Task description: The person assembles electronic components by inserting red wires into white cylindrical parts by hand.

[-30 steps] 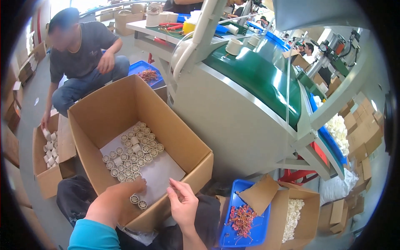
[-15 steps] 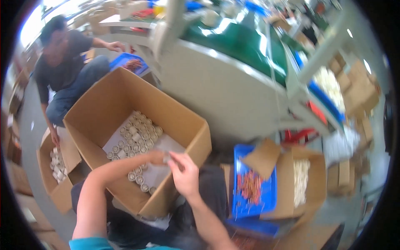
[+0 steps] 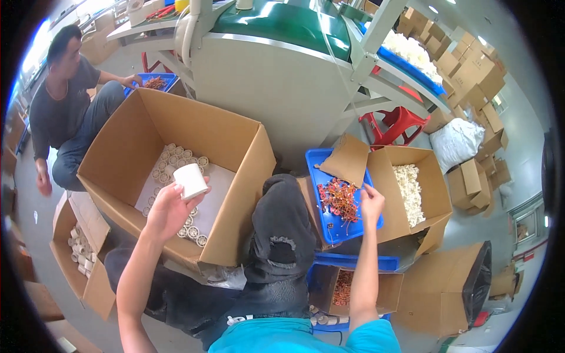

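Observation:
My left hand (image 3: 165,215) grips a white plastic cylinder (image 3: 190,181) above the large cardboard box (image 3: 250,191). Inside that box, white round pieces (image 3: 172,160) with ringed tops stand in rows on a pale sheet. Over to the right, my right hand (image 3: 372,204) is at the edge of a blue tray (image 3: 316,160), its fingers closed together. What they may pinch is too small to make out. Red parts with coppery wires (image 3: 338,199) lie heaped in the tray, beside the hand.
Right of the tray stands a carton of small cream pieces (image 3: 410,194). Below it sits a box of reddish parts (image 3: 342,288). A co-worker (image 3: 65,106) crouches at left by a small carton of white pieces (image 3: 81,250). Ahead are a green-topped machine (image 3: 282,26) and red stool (image 3: 394,125).
My hands were together over the large box's near right edge. Now the left is over the box with the cylinder, and the right has moved to the blue tray. The view has shifted.

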